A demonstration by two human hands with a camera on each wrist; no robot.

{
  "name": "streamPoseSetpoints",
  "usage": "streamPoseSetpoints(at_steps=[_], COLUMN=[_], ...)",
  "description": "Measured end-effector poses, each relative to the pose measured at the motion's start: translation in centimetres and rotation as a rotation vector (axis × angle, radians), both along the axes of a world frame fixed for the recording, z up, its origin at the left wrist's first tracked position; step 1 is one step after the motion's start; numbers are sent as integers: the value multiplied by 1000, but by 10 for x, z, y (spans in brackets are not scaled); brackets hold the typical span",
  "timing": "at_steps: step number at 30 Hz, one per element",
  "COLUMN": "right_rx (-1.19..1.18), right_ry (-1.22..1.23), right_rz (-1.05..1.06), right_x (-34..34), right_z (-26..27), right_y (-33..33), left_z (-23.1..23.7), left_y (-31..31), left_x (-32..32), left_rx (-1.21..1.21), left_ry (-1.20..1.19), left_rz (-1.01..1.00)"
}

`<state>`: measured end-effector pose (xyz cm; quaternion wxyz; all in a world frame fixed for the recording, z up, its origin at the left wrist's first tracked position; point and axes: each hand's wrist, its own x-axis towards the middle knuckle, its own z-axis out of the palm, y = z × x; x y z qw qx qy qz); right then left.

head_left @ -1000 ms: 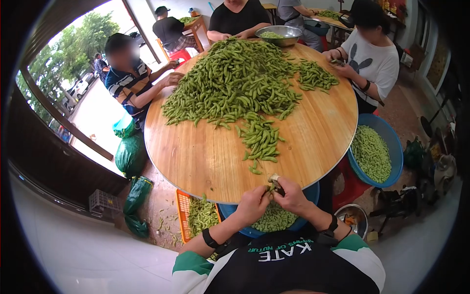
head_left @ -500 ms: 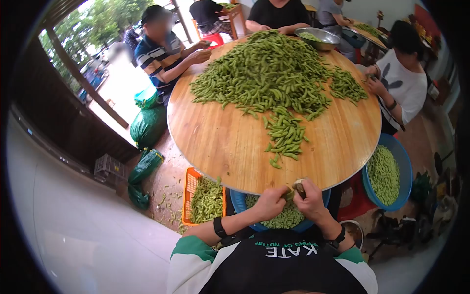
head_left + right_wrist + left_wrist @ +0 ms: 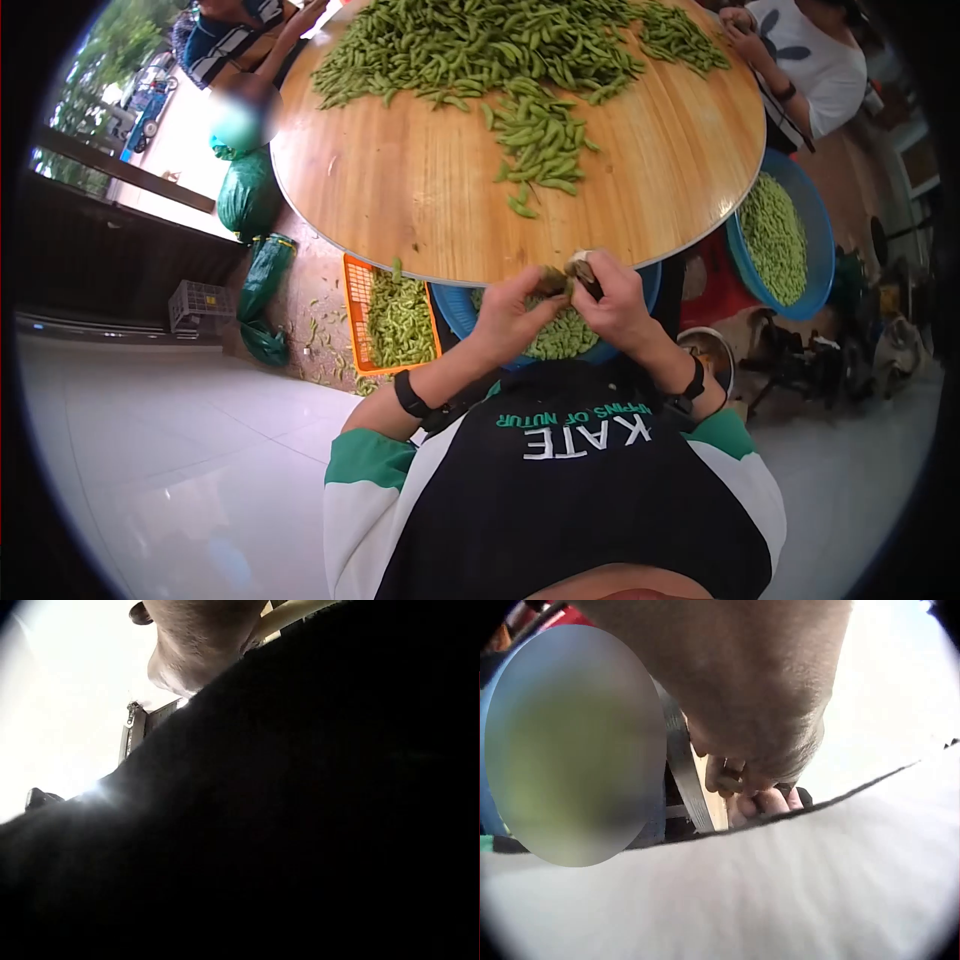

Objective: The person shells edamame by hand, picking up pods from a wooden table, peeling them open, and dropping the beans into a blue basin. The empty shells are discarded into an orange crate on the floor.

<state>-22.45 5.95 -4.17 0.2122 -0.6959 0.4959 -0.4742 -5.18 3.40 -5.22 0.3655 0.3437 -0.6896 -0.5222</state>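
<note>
In the head view my left hand (image 3: 508,318) and right hand (image 3: 615,298) meet just past the table's near edge. Fingers of both are curled about a small green bean pod (image 3: 553,281), mostly hidden by them. A small dark thing with a pale end (image 3: 584,270) shows at my right fingers; cannot tell what it is. Below the hands, a blue basin (image 3: 456,312) holds shelled green beans (image 3: 562,338). Ahead on the round wooden table (image 3: 400,190) lies a large heap of pods (image 3: 470,50), a smaller cluster (image 3: 545,140) trailing toward me.
An orange basket (image 3: 358,320) with pods or husks stands left of the basin. At right are a larger blue tub (image 3: 825,235) of shelled beans and a metal bowl (image 3: 722,345). Green sacks (image 3: 248,195) lie at left. Two people sit at the table's far sides.
The head view has swung and tipped down, so the table's far side is cut off. My hands, slightly apart half a second ago, are together again at the pod.
</note>
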Motion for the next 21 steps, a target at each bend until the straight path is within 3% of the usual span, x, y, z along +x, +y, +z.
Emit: streamPoseSetpoints(at_steps=[2,4,5,7,9,11,14,15,17,21], right_rx=[27,92,97,368,362,350,413,454,484,512], right_ry=[-4,-78,-80,-204,-250,-296,-188,-299,-404,-384], right_rz=[19,120,117,231,293,358,371,332,286,214], right_x=[-3,-5,-8,-14,-19,-23,-24,-21,-19,-21], right_z=[-2,-1,1,3,-2,-3,-1,-9,-11,-4], right_y=[0,1,3,4,6,5,1,0,-1,2], left_z=[-1,1,6,32,51,52,54,51,37,16], left_y=[-1,3,4,3,-8,-27,-61,-68,-76,-85], left_x=[5,12,19,39,63,87,72,61,28,-3], left_rx=[-57,226,231,171,-250,-643,-724,-729,-357,-478], left_ry=[11,88,86,-274,-464,-721,-609,-607,-414,-667], left_rz=[-4,-17,-20,-81,-121,26,178,179,183,156])
